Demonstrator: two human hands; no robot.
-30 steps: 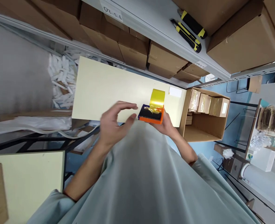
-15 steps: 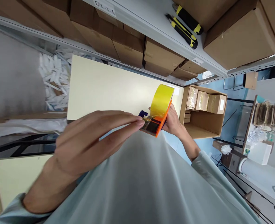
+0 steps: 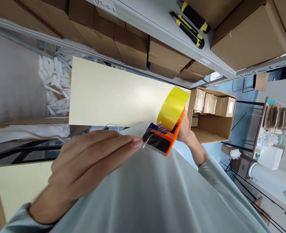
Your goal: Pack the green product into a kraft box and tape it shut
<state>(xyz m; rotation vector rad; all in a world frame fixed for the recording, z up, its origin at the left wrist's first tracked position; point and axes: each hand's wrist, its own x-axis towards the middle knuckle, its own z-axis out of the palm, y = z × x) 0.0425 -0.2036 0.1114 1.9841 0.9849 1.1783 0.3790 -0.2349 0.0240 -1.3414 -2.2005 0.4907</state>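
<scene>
My right hand (image 3: pixel 187 129) grips an orange and blue tape dispenser (image 3: pixel 162 142) that carries a yellow roll of tape (image 3: pixel 172 108). The dispenser is tilted, with its toothed blade toward me. My left hand (image 3: pixel 89 165) is close to the camera, fingers pressed together, fingertips pinching the loose end of the tape (image 3: pixel 144 142) at the blade. Both hands are held over my pale shirt, in front of a cream table (image 3: pixel 109 94).
An open cardboard box (image 3: pixel 214 129) with small wrapped packages stands right of the table. Shelves above hold cardboard boxes (image 3: pixel 167 60) and two yellow-black utility knives (image 3: pixel 190 22). White scraps (image 3: pixel 53 81) lie heaped at the left. A second cream table (image 3: pixel 14 184) is at lower left.
The right hand lifted and tilted the dispenser toward me. The left hand came in from the left, closed its fingers and took the tape end at the blade.
</scene>
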